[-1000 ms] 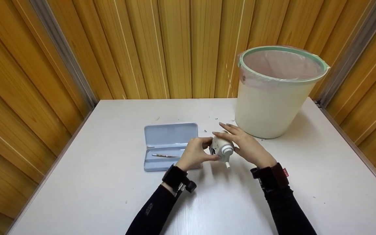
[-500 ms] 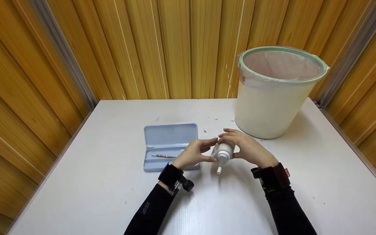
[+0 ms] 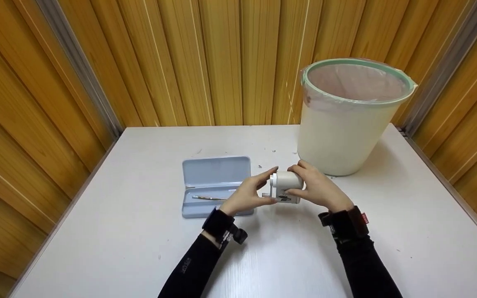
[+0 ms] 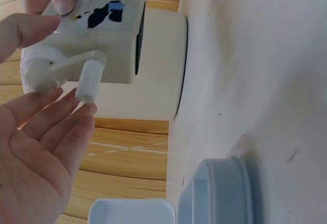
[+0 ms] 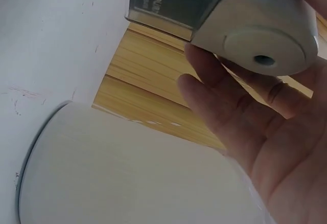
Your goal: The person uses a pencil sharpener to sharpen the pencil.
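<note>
In the head view, my right hand (image 3: 321, 188) grips a white crank pencil sharpener (image 3: 289, 181) lying sideways above the table. Its crank end faces my left hand (image 3: 246, 196), whose thumb and fingers are spread around that end. The left wrist view shows the crank handle (image 4: 91, 81) close to the left fingertips (image 4: 76, 109), which are nearly straight; whether they touch it is hard to tell. A dark picture (image 4: 106, 14) marks the sharpener's side. In the right wrist view, the pencil hole (image 5: 264, 60) and the dark see-through shavings drawer (image 5: 168, 6) show.
Left of the hands, an open blue pencil case (image 3: 215, 171) lies on the white table (image 3: 139, 231), a pencil (image 3: 205, 198) inside it. A tall cream bin (image 3: 342, 132) with a green rim and a bag liner stands at the back right. Small specks dot the table.
The sharpener has turned, its crank end swinging from facing the person to facing left. The left hand has gone from holding it to spread loosely; the right hand now grips it.
</note>
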The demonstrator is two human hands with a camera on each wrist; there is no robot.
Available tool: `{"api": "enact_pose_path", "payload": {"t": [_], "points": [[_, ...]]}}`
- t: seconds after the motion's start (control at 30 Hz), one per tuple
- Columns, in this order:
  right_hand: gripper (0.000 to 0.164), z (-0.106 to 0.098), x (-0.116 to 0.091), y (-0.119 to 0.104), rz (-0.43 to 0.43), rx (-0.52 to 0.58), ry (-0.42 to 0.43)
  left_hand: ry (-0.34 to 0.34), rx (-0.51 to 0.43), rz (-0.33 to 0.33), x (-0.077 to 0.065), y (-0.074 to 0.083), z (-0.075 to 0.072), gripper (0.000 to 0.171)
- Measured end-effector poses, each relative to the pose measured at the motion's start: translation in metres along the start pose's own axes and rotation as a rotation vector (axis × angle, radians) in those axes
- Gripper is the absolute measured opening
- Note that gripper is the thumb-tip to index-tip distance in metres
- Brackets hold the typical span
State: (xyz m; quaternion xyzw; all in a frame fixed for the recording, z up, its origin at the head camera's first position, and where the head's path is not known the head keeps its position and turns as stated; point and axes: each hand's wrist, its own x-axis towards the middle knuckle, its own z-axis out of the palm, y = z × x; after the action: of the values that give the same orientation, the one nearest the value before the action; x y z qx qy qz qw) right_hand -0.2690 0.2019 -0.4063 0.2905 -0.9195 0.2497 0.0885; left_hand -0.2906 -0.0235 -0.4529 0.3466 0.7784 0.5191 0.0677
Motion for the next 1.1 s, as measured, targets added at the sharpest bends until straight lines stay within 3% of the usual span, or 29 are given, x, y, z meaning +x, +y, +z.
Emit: {"api": "enact_pose_path", "payload": {"t": [0.1, 0.2, 0.3, 0.43, 0.67, 0.73, 0.9, 1.1], "points": [[0.043, 0.0, 0.0, -0.001, 0.013, 0.006, 0.005, 0.06, -0.038, -0.027, 0.002, 0.0, 0.009, 0.083], [0.044, 0.0, 0.001, -0.002, 0.01, 0.018, 0.009, 0.105, -0.058, -0.05, 0.003, -0.001, 0.014, 0.072], [0.044, 0.0, 0.002, -0.002, 0.005, 0.038, 0.016, 0.126, -0.052, -0.06, 0.003, -0.003, 0.015, 0.058], [0.044, 0.0, 0.003, 0.0, 0.033, 0.128, 0.02, 0.133, -0.067, -0.059, 0.002, -0.002, 0.011, 0.053], [0.082, 0.004, 0.003, 0.009, 0.124, 0.303, -0.083, 0.145, -0.066, -0.062, 0.001, 0.0, 0.002, 0.052], [0.087, 0.005, 0.003, 0.013, 0.142, 0.371, -0.117, 0.164, -0.08, -0.066, 0.001, 0.0, -0.001, 0.053], [0.073, 0.012, 0.006, 0.019, 0.153, 0.516, -0.144, 0.188, -0.085, -0.067, 0.0, 0.001, -0.006, 0.053], [0.064, 0.016, 0.007, 0.02, 0.166, 0.487, -0.116, 0.193, -0.062, -0.07, 0.0, 0.003, -0.01, 0.055]]}}
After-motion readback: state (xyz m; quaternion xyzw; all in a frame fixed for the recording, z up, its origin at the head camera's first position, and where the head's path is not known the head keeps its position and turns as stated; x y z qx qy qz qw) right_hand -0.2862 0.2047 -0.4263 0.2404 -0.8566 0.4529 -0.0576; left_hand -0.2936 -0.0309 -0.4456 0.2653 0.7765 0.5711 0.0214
